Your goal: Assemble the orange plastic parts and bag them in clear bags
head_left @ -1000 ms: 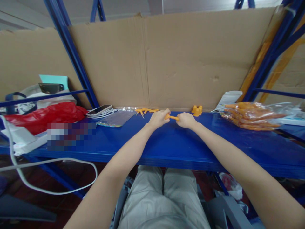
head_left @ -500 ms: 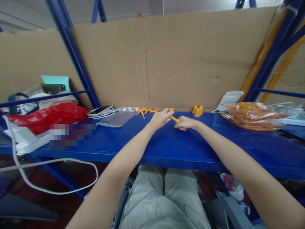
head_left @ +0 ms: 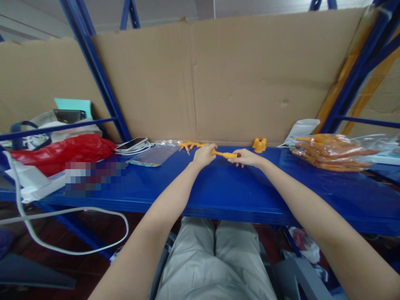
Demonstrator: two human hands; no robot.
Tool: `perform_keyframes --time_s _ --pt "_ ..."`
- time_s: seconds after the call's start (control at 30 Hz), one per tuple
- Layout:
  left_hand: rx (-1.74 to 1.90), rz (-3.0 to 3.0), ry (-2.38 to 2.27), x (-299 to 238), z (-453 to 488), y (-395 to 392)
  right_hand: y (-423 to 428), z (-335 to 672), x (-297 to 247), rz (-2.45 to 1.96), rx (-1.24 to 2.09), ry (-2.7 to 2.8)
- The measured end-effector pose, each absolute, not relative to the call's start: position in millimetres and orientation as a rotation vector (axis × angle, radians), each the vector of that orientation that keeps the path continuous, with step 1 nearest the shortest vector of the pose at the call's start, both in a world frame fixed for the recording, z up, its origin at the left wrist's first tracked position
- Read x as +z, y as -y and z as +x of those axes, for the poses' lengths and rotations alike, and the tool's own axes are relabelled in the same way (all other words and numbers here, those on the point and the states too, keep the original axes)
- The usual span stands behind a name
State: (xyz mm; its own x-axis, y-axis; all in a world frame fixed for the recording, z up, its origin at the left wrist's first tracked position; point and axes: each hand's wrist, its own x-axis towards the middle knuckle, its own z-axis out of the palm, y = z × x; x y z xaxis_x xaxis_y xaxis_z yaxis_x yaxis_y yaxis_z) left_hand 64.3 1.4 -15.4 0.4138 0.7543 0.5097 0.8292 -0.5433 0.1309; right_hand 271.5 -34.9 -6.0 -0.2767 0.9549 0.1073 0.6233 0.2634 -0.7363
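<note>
My left hand (head_left: 204, 156) is closed on the left end of a slim orange plastic piece (head_left: 223, 154), whose exact kind I cannot make out. The thumb and fingers of my right hand (head_left: 245, 158) grip its thicker right end. The piece is held nearly level, just over the blue shelf top (head_left: 225, 187). Behind my left hand lie several branching orange plastic parts (head_left: 188, 145). A short, notched orange plastic part (head_left: 259, 145) stands by the cardboard, beyond my right hand.
At the right lies a clear bag of orange parts (head_left: 331, 152). Left of my hands are a flat plastic bag (head_left: 156, 154), a phone (head_left: 133, 145) on a coiled white cable (head_left: 137, 151) and a red bag (head_left: 71, 153). A cardboard sheet (head_left: 243, 79) closes off the back.
The orange piece has turned from slanting down to the right to nearly level. My left hand has shifted left and slightly down, and more of the piece shows between my hands.
</note>
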Motion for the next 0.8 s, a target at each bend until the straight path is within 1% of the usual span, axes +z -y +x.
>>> perform_keyframes --time_s 0.17,0.33,0.4,0.6,0.8 --pt "-0.724 -2.524 1.494 -24.0 60.2 -10.9 26.8 278.1 -10.8 -1.467 0.656 2.114" --pt "-0.79 -2.464 1.58 -27.1 54.8 -17.2 25.9 284.2 -10.4 -1.454 0.423 2.221" --pt "-0.814 -2.458 1.573 -27.4 52.9 -18.7 27.3 285.5 -9.1 -1.445 0.394 2.248" --pt "-0.807 -2.462 1.606 -28.0 52.4 -21.2 31.5 291.5 -2.3 -1.438 0.547 2.255" --pt "-0.57 -2.368 1.834 -26.1 48.0 -18.6 30.6 299.1 -1.4 -1.506 0.679 2.2"
